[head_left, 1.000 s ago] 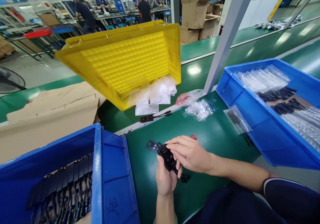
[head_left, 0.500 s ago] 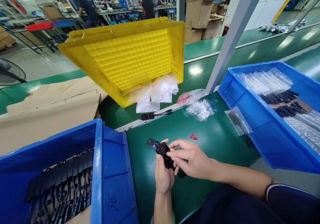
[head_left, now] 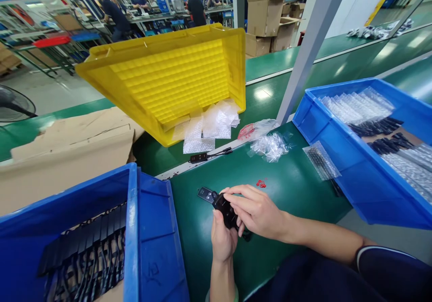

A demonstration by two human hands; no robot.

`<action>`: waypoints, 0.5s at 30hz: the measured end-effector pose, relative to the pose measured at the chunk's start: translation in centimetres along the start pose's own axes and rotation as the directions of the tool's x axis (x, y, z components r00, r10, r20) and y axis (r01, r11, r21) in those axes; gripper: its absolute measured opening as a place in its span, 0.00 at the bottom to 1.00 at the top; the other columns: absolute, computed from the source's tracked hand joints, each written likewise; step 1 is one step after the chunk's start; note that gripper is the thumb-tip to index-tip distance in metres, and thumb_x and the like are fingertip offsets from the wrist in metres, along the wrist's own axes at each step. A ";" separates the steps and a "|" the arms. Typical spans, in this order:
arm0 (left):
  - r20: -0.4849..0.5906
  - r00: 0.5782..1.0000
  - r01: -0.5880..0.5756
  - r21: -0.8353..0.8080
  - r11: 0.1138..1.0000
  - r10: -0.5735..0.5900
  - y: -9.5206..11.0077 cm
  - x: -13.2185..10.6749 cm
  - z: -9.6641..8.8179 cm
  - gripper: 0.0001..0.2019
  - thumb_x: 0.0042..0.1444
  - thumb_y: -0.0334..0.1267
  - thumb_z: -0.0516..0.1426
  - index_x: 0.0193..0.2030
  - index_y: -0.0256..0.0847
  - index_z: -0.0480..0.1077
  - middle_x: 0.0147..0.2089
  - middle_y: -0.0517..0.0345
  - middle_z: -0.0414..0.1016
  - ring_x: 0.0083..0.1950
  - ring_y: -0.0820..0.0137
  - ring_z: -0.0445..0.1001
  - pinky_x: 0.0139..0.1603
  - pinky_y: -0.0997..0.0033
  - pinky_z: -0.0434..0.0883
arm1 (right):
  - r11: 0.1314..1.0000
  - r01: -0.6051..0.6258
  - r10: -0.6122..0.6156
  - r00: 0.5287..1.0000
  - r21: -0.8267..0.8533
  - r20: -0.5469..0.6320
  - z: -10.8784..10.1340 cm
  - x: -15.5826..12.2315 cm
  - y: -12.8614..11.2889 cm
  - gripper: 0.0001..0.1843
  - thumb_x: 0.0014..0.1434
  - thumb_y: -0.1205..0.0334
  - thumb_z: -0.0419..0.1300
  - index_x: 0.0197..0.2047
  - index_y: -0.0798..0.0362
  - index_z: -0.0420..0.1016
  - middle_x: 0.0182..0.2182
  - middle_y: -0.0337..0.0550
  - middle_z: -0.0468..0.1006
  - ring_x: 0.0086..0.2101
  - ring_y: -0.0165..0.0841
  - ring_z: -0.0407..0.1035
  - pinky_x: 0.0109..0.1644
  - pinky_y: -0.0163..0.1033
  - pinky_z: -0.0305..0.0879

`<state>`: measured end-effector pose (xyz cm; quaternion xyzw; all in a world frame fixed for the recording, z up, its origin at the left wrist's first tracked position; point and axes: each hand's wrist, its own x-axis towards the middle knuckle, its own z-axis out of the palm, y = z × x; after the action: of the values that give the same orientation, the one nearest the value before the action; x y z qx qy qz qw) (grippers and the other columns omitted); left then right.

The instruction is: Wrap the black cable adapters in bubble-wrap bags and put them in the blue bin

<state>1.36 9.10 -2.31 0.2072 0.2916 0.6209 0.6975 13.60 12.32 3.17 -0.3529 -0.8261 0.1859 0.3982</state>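
Note:
My left hand [head_left: 223, 241] grips a small black controller box [head_left: 225, 209] with buttons on its face, thumb along its near side. The fingers of my right hand [head_left: 258, 209] are bent together onto the upper end of the same box. Beyond that end a flat dark remote control [head_left: 205, 194] sticks out; whether it is held or lies on the table I cannot tell. Part of a black cable [head_left: 247, 236] shows below my right hand. A similar black controller with a cable [head_left: 199, 158] lies on the pale strip ahead.
A blue bin [head_left: 132, 230] with rows of black cabled devices stands left. Another blue bin [head_left: 332, 135] at right holds bubble-wrapped pieces. A tilted yellow crate [head_left: 162, 41], bubble bags [head_left: 199, 144], clear plastic [head_left: 270, 148], red bits [head_left: 261, 183] and a grey post [head_left: 307, 54] are ahead.
My right hand's fingers have shifted from the middle of the controller box towards its upper end. The left hand has moved slightly right and still holds the box.

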 end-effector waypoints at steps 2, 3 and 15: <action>-0.019 1.000 -0.013 -0.009 1.000 0.013 0.0 0.0 0.0 0.23 0.59 0.55 0.56 0.54 0.42 0.69 0.24 0.62 0.67 0.22 0.76 0.64 0.17 0.82 0.63 | 1.000 0.010 -0.010 1.000 -0.009 0.007 0.0 0.0 -0.1 0.18 0.64 0.74 0.47 0.52 0.58 0.73 0.50 0.54 0.75 0.49 0.37 0.70 0.51 0.43 0.71; -0.025 1.000 -0.017 -0.007 1.000 0.017 0.0 0.0 0.1 0.23 0.59 0.56 0.56 0.54 0.42 0.69 0.24 0.62 0.67 0.22 0.76 0.64 0.17 0.82 0.63 | 1.000 0.010 -0.010 1.000 -0.009 0.008 0.0 0.0 -0.1 0.18 0.64 0.74 0.47 0.52 0.58 0.73 0.50 0.54 0.75 0.50 0.38 0.70 0.51 0.43 0.71; -0.047 0.997 -0.049 0.083 0.995 0.053 0.9 0.2 0.3 0.25 0.55 0.57 0.59 0.54 0.44 0.69 0.29 0.61 0.70 0.22 0.77 0.63 0.19 0.78 0.64 | 0.990 -0.062 0.049 0.993 0.127 0.109 -0.5 -0.3 -0.3 0.12 0.63 0.72 0.53 0.41 0.53 0.78 0.49 0.50 0.75 0.45 0.36 0.71 0.48 0.41 0.72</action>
<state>0.89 9.46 -1.53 0.2278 0.3285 0.6310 0.6649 13.97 11.89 3.54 -0.3387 -0.8219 0.2687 0.3710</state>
